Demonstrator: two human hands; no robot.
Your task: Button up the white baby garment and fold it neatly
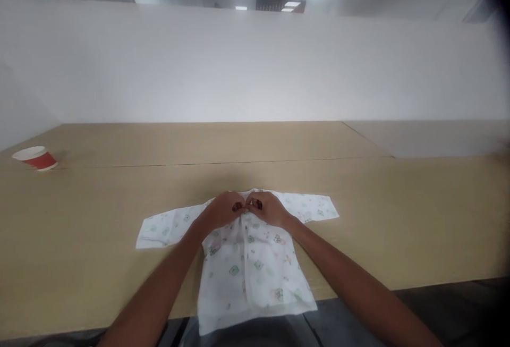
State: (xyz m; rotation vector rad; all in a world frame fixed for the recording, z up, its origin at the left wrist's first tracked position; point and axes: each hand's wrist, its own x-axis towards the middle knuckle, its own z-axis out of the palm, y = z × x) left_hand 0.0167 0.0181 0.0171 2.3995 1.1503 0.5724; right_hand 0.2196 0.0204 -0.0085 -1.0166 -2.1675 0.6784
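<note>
A small white long-sleeved shirt (258,278) with a pale green and pink print lies front up, its sleeves spread to both sides. Its lower hem hangs past the table's near edge. At the top of the front opening, close to the collar, my left hand (227,209) pinches the fabric. My right hand (266,208) pinches the same spot from the other side, and the fingertips of both hands meet. Whatever fastener may be between the fingers is hidden.
The shirt rests on a light wood table (398,219) with panel seams. On the far left a red and white paper cup (40,160) stands. A white partition (255,65) rises behind the table.
</note>
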